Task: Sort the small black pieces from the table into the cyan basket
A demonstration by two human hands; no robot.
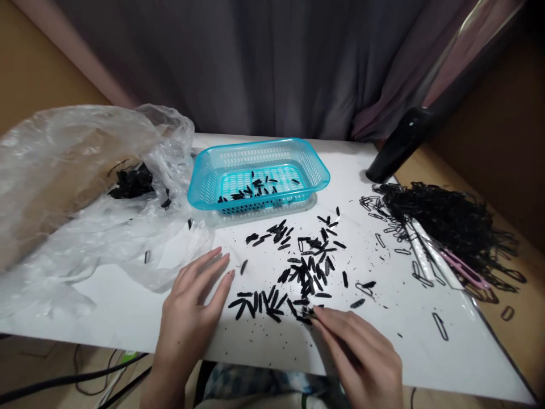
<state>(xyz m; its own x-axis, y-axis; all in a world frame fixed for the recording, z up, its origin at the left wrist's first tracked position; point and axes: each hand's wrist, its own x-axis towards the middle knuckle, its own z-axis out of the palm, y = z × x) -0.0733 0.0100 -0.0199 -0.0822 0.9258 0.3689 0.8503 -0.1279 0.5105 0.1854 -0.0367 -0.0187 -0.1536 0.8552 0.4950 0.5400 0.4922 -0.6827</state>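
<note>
Many small black strips (307, 275) lie scattered on the white table top, in loose clusters between my hands and the basket. My left hand (196, 307) is at the left of them, fingers apart and holding nothing. At the near edge of the strips, my right hand (357, 349) has thumb and forefinger pinched together at the black pieces; what is between the fingertips is too small to make out. Behind the clusters stands a blue plastic basket (259, 150) with several of the same black strips on its bottom.
A clear plastic bag (170, 136) with a black bundle (135, 180) spreads over the left side. At the right lie a heap of black loops (451, 221) and a pink-handled tool (466, 268). A black post (398, 142) stands behind the heap.
</note>
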